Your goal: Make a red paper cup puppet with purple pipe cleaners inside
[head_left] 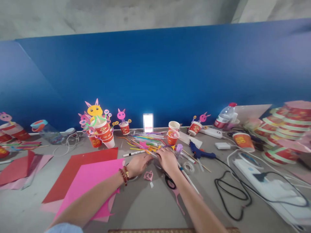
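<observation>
My left hand (138,165), with a beaded bracelet on its wrist, reaches to the near edge of a pile of craft sticks and markers (149,139); its fingertips are blurred. Beside it, my right hand (167,158) lies over the pile's near right edge, fingers bent downward. What is under the fingers of either hand is hidden. Just below my right hand are black-handled scissors (170,182). A pink paper cutout (148,175) rests between the forearms. Pink paper (89,184) and red paper (65,176) lie under and left of my left forearm.
Decorated paper cups (100,129) stand at the back left. A blue glue gun (201,152) with a black cord sits at right, near a white power strip (269,191), a bottle (224,116) and stacked cups (289,129). A bright phone (148,123) stands against the blue partition.
</observation>
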`<state>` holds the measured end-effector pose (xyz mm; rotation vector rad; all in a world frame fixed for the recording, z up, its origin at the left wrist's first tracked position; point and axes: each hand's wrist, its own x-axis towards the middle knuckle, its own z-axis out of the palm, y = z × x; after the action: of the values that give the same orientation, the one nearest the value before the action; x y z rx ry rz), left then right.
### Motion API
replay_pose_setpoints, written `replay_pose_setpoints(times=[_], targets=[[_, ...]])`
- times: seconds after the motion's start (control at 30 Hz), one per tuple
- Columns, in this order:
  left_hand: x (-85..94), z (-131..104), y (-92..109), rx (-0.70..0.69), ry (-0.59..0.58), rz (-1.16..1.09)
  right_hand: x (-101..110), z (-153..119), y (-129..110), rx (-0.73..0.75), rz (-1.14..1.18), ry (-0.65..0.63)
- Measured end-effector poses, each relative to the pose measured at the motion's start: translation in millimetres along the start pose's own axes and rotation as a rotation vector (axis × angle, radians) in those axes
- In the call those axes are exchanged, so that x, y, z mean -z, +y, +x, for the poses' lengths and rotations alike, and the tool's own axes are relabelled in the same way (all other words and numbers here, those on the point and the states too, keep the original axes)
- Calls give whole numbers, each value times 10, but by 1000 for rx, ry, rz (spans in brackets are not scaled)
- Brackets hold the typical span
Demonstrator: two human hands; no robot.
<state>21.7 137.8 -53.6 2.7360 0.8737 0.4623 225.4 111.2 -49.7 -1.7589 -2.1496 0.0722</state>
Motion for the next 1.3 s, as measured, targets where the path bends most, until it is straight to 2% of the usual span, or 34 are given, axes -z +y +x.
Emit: replay_pose_setpoints(times=[0.17,0.3,0.47,0.7,0.97,1.13,1.3], targets=[[-86,134,4,-95,-24,-18,13,0,-7,0,-5,-1],[-28,56,-71,-132,-57,6,23,3,16,-3,-7,2],[100,-153,-127,-32,-35,27,-5,7,3,4,18,-11],[-4,-181,-44,-15,-44,-28,-3,1,-29,70,20,-47],[116,-470,-86,113,44,-9,-82,2,-42,119,19,-76],[103,-708,2,126,17,-11,-75,-3,-43,127,41,-55],[69,-894,39,215,-24,61,-17,-17,-69,202,112,-38]])
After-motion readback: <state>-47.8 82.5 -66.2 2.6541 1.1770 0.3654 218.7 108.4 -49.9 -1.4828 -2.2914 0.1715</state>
